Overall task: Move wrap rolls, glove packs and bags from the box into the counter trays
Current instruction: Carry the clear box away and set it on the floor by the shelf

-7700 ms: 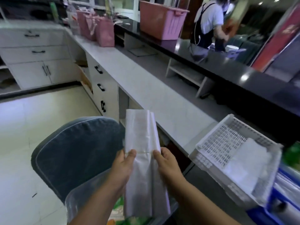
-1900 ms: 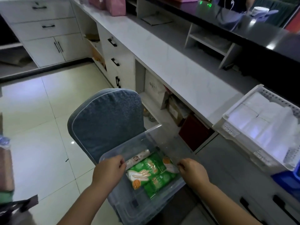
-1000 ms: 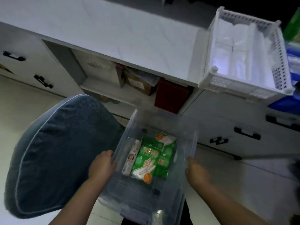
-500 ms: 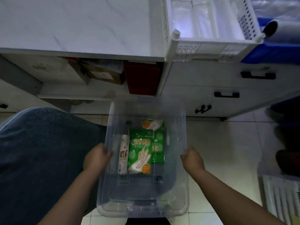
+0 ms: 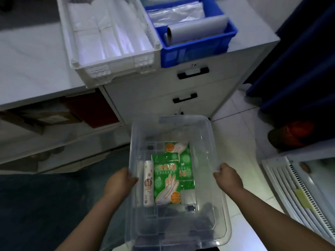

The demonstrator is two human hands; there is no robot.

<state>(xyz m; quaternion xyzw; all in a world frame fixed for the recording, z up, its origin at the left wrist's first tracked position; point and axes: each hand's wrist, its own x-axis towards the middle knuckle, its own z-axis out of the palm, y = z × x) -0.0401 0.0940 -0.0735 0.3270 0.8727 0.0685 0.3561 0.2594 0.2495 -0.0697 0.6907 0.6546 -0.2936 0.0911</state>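
I hold a clear plastic box above the floor in front of the counter. My left hand grips its left rim and my right hand grips its right rim. Inside lie green glove packs and a slim white wrap roll along their left side. On the counter a white slotted tray holds folded white bags. A blue tray beside it holds clear bags and a grey roll.
White drawers with black handles stand under the trays. A dark blue chair cushion is at lower left. An open shelf under the counter holds a red box. Another white slotted tray is at right, dark blue fabric above it.
Earlier I held folded white bags; they now lie in the white tray. Both hands have taken the box by its rims and carried it right, off the chair toward the drawers.
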